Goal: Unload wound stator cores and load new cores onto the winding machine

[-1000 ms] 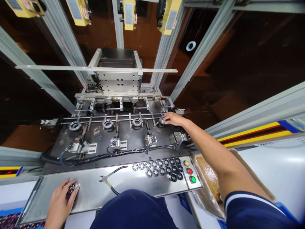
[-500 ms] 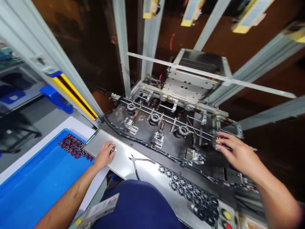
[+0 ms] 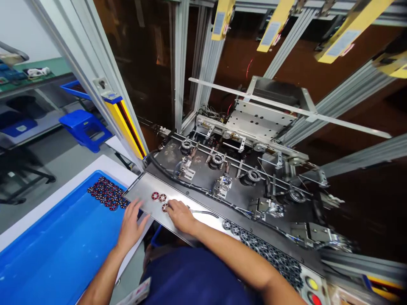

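Note:
My left hand [image 3: 131, 223] lies flat on the left end of the steel shelf [image 3: 144, 193], fingers spread, holding nothing. My right hand [image 3: 179, 214] rests on the shelf beside it, fingertips touching a small round red-wound part [image 3: 164, 207]. Two more such round parts [image 3: 158, 196] lie on the shelf just beyond. A pile of these parts [image 3: 107, 193] sits at the far end of the blue tray [image 3: 57, 250]. Pliers [image 3: 203, 212] lie just right of my right hand.
Behind the shelf is a black machine bed [image 3: 203, 169] with several ring fixtures [image 3: 218, 159] on rails. A row of dark round parts [image 3: 270, 256] lines the shelf's right side, next to yellow and red buttons [image 3: 311, 290]. A yellow light-curtain post [image 3: 124, 123] stands at left.
My right hand has come back from the far right fixture to the shelf next to my left hand. Round parts now lie on the shelf, and my left hand has opened flat. The view swung left.

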The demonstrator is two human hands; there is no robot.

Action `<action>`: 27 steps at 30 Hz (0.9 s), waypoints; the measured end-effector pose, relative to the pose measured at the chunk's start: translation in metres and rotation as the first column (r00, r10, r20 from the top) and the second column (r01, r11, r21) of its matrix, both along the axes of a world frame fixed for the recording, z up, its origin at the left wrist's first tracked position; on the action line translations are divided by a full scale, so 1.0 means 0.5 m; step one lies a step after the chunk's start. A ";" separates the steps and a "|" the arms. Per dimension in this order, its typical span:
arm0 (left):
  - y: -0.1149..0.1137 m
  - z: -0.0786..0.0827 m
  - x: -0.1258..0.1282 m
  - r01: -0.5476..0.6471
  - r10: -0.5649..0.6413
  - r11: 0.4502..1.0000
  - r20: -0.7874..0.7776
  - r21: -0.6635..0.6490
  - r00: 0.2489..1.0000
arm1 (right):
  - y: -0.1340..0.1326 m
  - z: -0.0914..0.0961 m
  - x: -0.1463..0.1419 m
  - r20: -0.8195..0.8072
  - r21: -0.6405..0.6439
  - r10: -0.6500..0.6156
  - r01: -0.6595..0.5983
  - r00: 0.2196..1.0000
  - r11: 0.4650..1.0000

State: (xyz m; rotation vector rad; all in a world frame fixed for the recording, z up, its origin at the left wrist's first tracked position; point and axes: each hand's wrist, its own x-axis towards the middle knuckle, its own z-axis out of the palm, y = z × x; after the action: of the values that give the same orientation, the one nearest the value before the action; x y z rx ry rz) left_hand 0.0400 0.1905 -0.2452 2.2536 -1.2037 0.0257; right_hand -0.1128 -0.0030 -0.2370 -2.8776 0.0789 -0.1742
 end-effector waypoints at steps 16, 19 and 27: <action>-0.129 0.091 -0.105 0.194 -0.200 0.956 -0.006 -0.218 0.980 | -0.147 -0.013 -0.490 0.027 -0.058 -0.438 0.439 0.899 0.897; -0.148 0.113 -0.110 0.244 -0.245 0.950 0.018 -0.194 0.969 | -0.130 -0.016 -0.479 0.031 -0.072 -0.393 0.395 0.919 0.916; -0.123 0.138 -0.136 0.281 -0.280 0.943 0.027 -0.179 0.959 | -0.140 0.002 -0.456 -0.022 0.018 -0.378 0.379 0.925 0.925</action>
State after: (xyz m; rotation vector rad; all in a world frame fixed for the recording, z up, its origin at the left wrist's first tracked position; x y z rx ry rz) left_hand -0.0278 0.1289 -0.1761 1.9094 -1.4519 0.0257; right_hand -0.3406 -0.0729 -0.2358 -2.8106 0.6390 -0.2166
